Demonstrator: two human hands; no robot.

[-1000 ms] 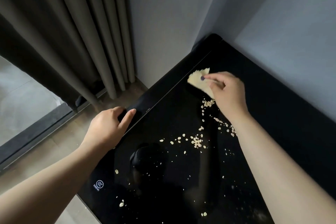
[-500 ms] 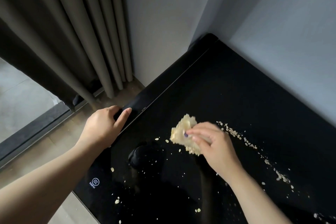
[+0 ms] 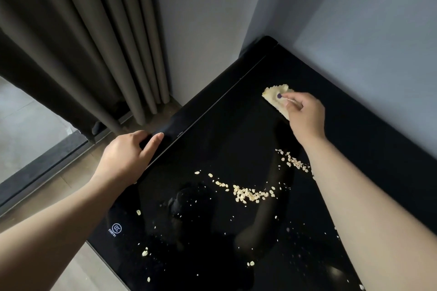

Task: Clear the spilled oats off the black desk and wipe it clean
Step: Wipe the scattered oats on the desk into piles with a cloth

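Observation:
A glossy black desk (image 3: 212,149) runs from the far corner toward me. My right hand (image 3: 303,113) presses a pale yellow cloth (image 3: 275,97) flat on the far part of the desk, fingers curled over it. A curved line of oats (image 3: 248,194) lies mid-desk, a smaller cluster of oats (image 3: 294,162) sits beside my right forearm, and loose flakes are scattered toward the near edge. My left hand (image 3: 127,156) grips the desk's left edge, thumb on top and fingers wrapped under.
Grey walls (image 3: 354,30) close in the desk's far and right sides. Dark curtains (image 3: 82,42) hang at the left above a wooden floor (image 3: 71,177) and a dark window track. A white logo (image 3: 117,228) marks the desk's near left corner.
My right hand swept the cloth toward me to mid-desk, dragging oats into a line, then carried it back to the far part of the desk. My left hand stayed on the edge.

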